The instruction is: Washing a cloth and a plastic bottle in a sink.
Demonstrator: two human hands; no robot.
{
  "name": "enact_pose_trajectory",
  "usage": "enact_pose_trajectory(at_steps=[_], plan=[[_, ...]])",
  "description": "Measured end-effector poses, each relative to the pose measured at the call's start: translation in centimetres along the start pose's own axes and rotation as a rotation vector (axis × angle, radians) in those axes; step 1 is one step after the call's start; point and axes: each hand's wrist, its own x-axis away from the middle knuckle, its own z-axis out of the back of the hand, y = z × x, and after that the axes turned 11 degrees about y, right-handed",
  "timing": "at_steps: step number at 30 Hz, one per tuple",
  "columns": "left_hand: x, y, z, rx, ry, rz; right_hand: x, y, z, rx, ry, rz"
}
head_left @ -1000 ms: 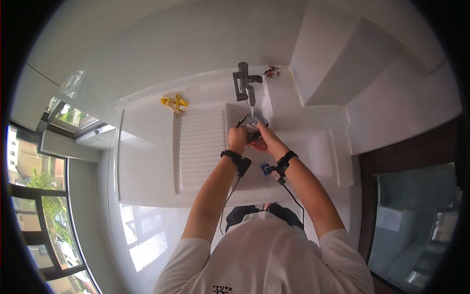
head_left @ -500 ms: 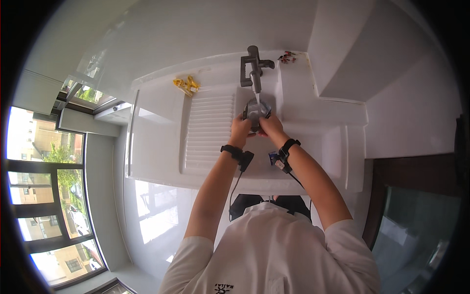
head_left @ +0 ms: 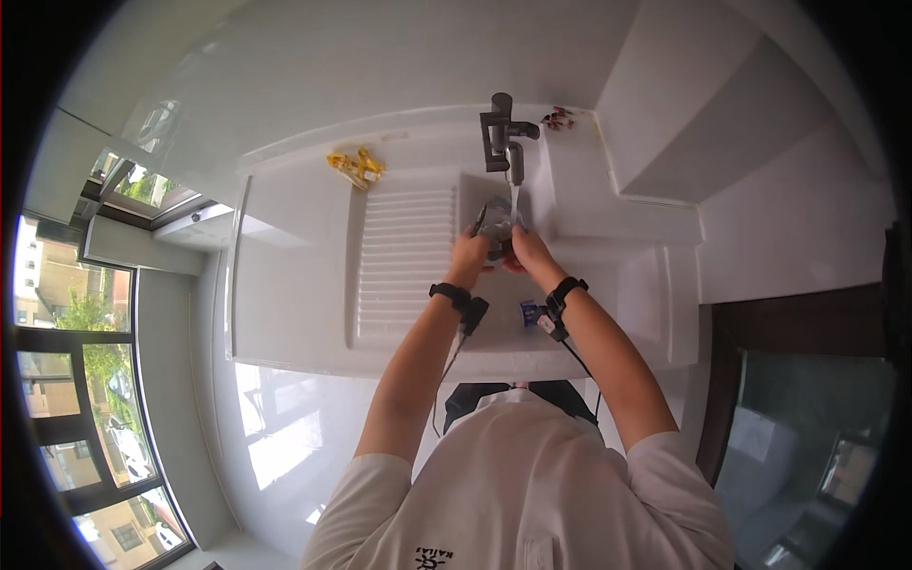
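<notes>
Two hands on one dark-edged, clear-grey item point(head_left: 495, 231) in the sink basin point(head_left: 472, 190), tap point(head_left: 500, 133) at 12 o'clock. L hand point(head_left: 468, 255) has fingers closed on its 8 o'clock edge; R hand point(head_left: 529, 251) grips approx. 4 o'clock, finger wrap partly hidden, can't tell how tight. Vs. half a sec ago, item's turned more edge-on; water stream point(head_left: 515, 196) now drops at its 1 o'clock, nr R hand, so prob. wets that side over the middle. Blue packet point(head_left: 528, 313) at 5.

Dark-framed windows point(head_left: 84, 433) stand left of pale walls point(head_left: 399, 71)
</notes>
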Motion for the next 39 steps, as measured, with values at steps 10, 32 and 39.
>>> enact_pose_trajectory(at_steps=[10, 32, 39], plan=[[0.5, 1.3, 0.8, -0.282, 0.071, -0.121, 1.0, -0.4, 0.1, 0.043, 0.053, -0.057], [10.2, 0.6, 12.7, 0.155, -0.057, -0.056, 8.7, 3.4, 11.4, -0.099, -0.215, -0.258], [11.6, 0.5, 19.0, 0.264, 0.284, -0.203, 2.3, 7.1, 4.2, 1.141, -0.063, 0.340]])
